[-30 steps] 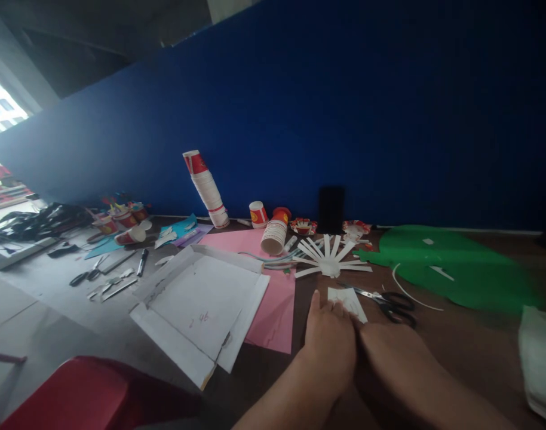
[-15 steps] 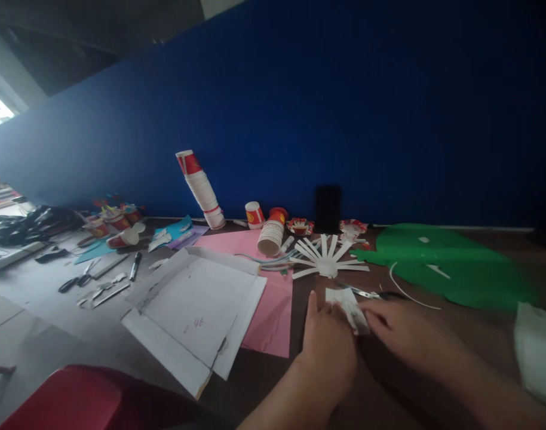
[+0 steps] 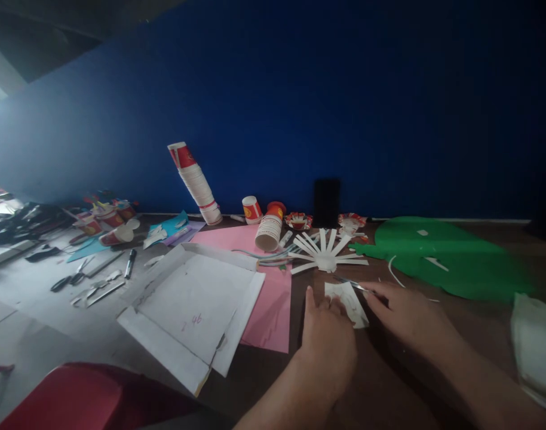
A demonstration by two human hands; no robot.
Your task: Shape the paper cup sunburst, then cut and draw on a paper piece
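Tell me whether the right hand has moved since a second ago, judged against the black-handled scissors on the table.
Yes. The right hand has moved forward onto the black-handled scissors, covering the handles; earlier it lay short of them, beside the left hand.

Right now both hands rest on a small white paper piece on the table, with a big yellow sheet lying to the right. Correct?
Not quite. In the head view the big sheet to the right is green, not yellow. The left hand and right hand do rest on the small white paper piece.
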